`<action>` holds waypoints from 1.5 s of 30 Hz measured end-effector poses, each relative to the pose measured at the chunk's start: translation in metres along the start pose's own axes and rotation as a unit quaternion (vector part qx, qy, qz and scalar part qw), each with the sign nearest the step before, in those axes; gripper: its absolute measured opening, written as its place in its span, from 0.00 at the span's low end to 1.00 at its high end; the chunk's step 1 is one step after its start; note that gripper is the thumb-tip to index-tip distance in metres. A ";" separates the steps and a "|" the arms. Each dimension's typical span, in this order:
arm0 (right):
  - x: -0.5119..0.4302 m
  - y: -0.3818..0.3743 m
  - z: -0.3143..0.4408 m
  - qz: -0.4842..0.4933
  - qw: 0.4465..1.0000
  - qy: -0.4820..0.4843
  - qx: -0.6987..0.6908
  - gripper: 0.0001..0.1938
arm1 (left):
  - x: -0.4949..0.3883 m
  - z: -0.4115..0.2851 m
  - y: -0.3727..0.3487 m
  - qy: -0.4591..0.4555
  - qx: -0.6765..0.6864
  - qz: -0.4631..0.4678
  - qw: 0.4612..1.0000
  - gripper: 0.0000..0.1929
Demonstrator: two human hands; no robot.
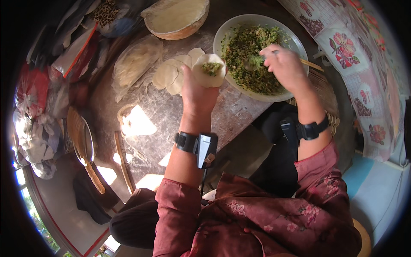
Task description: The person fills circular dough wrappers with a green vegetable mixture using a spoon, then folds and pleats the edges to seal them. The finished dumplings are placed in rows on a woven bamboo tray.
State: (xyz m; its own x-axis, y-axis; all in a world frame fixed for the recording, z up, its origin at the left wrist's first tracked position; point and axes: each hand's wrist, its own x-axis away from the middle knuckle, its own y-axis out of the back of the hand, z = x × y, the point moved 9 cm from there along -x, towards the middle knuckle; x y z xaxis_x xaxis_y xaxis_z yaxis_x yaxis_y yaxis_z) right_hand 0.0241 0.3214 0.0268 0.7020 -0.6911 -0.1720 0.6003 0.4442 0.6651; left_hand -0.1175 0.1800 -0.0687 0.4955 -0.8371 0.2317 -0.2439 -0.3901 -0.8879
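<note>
On the palm of my left hand [200,94] rests a round dough wrapper [204,78] with a small mound of chopped green filling [211,68] on it. My right hand [284,66] is above a large pale bowl [221,33] of the same green mix [257,41]. It grips a spoon [257,61], blurred, with some filling on it. Just beyond my left hand, several flat dough wrappers [167,75] overlap on the floured board [167,119].
A basin of flour [176,16] stands at the back. Plastic-covered dough [138,62] lies left of the wrappers. A wooden rolling pin [123,160] and a brush [85,154] lie on the left. Chopsticks [312,65] stick out past the bowl's right rim. A floral cloth [345,48] hangs at the right.
</note>
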 end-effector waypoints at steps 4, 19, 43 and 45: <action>-0.006 -0.035 -0.026 0.029 0.997 0.003 0.066 0.13 | 0.014 -0.004 0.025 -0.001 -0.010 -0.031 0.999 0.38; -0.016 -0.041 -0.065 0.113 0.962 -0.187 -0.162 0.18 | 0.020 -0.012 0.027 0.005 -0.029 -0.019 0.999 0.36; 0.010 0.015 0.039 -0.014 0.959 0.065 -0.274 0.16 | -0.006 0.020 -0.013 0.031 0.011 0.008 0.999 0.36; 0.012 0.001 0.040 0.024 0.966 0.043 -0.254 0.16 | -0.003 0.019 -0.016 0.033 0.018 0.013 0.999 0.36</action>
State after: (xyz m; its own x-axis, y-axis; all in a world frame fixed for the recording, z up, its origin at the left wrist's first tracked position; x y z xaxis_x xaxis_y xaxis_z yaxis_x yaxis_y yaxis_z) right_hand 0.0183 0.2908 0.0544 0.7501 -0.6221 -0.2243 0.6612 0.7125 0.2351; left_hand -0.0988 0.1961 -0.0626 0.4336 -0.8703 0.2336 -0.2250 -0.3556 -0.9071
